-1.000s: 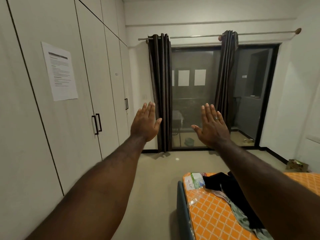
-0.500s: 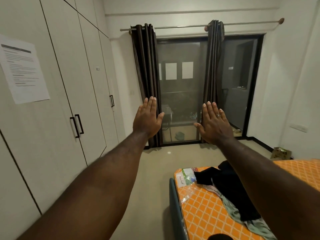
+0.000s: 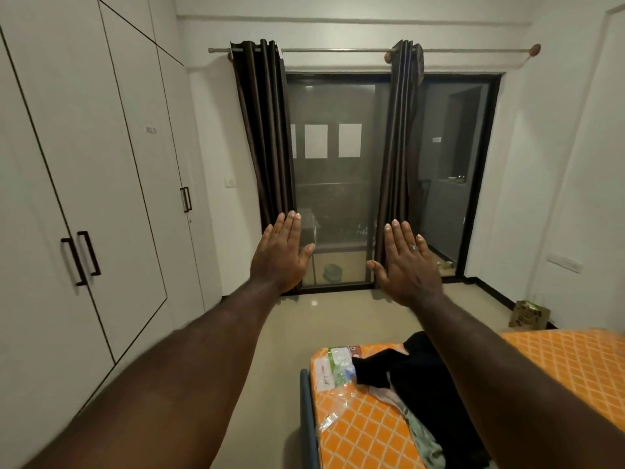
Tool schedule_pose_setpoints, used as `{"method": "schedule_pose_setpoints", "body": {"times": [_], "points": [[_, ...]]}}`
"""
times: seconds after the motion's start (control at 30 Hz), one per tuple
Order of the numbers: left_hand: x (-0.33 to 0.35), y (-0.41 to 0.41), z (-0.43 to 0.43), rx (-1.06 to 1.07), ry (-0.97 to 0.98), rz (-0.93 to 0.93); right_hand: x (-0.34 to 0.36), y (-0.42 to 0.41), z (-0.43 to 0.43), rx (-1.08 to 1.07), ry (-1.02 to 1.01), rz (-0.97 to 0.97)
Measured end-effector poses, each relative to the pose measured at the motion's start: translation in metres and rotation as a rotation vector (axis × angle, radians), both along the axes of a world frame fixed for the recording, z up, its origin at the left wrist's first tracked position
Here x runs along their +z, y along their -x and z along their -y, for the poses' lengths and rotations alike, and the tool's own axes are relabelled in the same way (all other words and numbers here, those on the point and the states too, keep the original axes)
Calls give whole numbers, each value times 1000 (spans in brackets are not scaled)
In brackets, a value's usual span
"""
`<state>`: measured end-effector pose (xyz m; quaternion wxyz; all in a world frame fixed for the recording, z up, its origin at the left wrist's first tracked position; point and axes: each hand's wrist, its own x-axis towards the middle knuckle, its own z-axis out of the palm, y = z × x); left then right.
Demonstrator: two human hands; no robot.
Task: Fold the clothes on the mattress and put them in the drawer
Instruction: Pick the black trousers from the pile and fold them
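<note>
Left hand (image 3: 279, 255) is raised flat in the air, back to the camera, fingers straight and together, thumb out, holding nothing; at its left stand smooth white wardrobe doors (image 3: 84, 164) with thin black bar handles, all closed. Right hand (image 3: 407, 265) is level with it and apart from it, likewise spread flat and empty, a ring (image 3: 413, 247) on one finger. Below the right forearm the clothes lie heaped on the mattress (image 3: 365, 424), whose orange cover has a white diamond pattern under crinkled clear plastic. A black garment (image 3: 429, 384), soft and matt, runs lengthwise from the bottom edge away toward the far corner, one end pointing left. Under it shows a pale green cloth (image 3: 426, 441). The forearm hides their right side, and the frame cuts them off below.
</note>
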<state>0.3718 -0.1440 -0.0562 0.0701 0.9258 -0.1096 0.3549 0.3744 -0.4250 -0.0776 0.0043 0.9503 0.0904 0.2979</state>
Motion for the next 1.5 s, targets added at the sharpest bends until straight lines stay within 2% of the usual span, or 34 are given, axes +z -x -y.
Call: {"method": "schedule_pose_setpoints", "body": {"times": [0.27, 0.8, 1.1, 1.3, 1.5], "points": [[-44, -40, 61, -52, 47, -43, -55, -44, 47, -18, -20, -38], [-274, -98, 172, 10, 52, -176, -278, -95, 136, 6, -15, -97], [-391, -141, 230, 79, 32, -275, -391, -155, 176, 85, -6, -147], [-427, -175, 248, 107, -32, -250, -434, -194, 201, 126, 0, -130], [-481, -170, 289, 124, -8, -279, -485, -203, 217, 158, 10, -138]]}}
